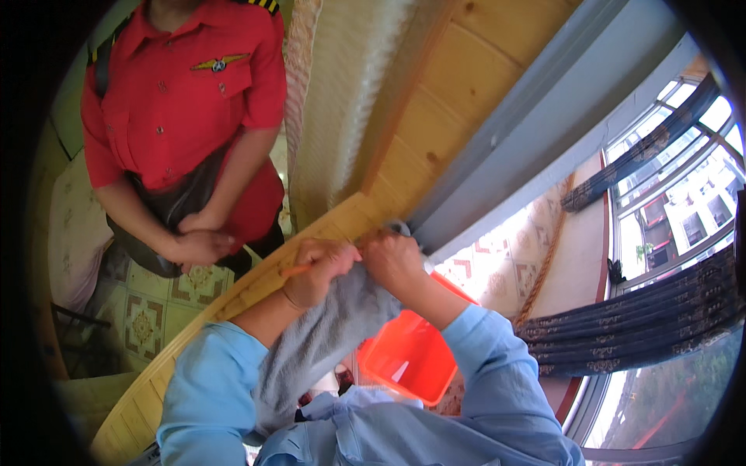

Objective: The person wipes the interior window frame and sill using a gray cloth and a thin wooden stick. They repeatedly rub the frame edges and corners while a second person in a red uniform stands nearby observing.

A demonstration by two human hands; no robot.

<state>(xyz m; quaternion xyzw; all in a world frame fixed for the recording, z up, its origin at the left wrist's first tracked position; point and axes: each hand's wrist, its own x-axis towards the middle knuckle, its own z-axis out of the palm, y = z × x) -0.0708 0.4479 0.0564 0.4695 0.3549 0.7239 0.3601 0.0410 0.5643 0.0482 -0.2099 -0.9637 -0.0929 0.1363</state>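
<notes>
My left hand point(317, 269) is closed near the top of a wood-panelled partition point(250, 285). From the heel side of that hand juts an orange rod point(294, 270), perhaps a tool handle; the rest is hidden in the fist. Right beside it, my right hand point(391, 256) is bunched on a grey cloth point(341, 314), which looks like a towel. The cloth hangs from both hands down past my left forearm. What lies between the fingertips is blurred and covered. Below my right forearm is an orange plastic bucket point(417, 358) with a small white piece inside.
Across the partition stands a person in a red shirt point(180, 105), hands folded. A grey frame post point(524, 134) and knotty wood panelling point(449, 99) rise ahead. Right are dark blue patterned curtains point(635, 314), windows point(688, 215) and a rope point(548, 256). Patterned tiles point(143, 326) cover the floor.
</notes>
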